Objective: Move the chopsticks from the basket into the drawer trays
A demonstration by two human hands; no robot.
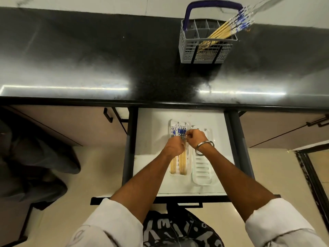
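Both hands over the left tray [189, 168]: the right hand [195, 138] and left hand [174, 146] pinch chopsticks [182, 162] in a curled grip. Rushed alignment could roll sticks out, while more wait in the basket [187, 50].

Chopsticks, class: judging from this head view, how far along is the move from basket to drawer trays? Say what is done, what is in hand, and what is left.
Done: several chopsticks already lie in the left tray. In hand: the left hand and right hand both work at that tray, fingers curled on chopsticks there. Left: a bundle leans in the basket on the counter, and the right tray looks empty.
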